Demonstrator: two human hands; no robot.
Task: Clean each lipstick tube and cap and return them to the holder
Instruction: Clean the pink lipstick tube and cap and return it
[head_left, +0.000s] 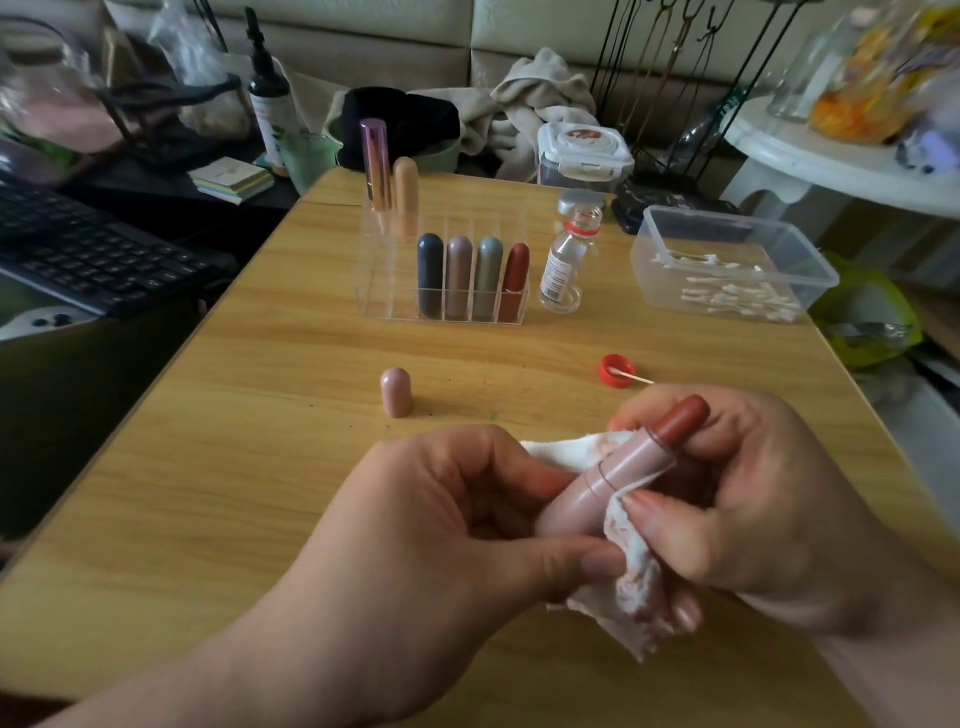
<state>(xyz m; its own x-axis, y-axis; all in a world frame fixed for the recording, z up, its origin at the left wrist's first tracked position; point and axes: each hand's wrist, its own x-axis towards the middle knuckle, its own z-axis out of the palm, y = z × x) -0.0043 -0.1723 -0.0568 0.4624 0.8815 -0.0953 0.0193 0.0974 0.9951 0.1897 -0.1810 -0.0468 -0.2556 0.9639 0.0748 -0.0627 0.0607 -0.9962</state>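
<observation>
While left hand (441, 525) pinches the pink lipstick tube's (605, 486) base, right hand (743, 499) fingers clamp a stained wipe (631, 577) around its upper barrel.

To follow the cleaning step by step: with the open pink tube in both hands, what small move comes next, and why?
Probably roll the pink tube slightly in the left hand, so the tissue pinched by the right hand meets more of its collar. The stained tissue covers only one side, and the pink cap stands off on the table.
</observation>
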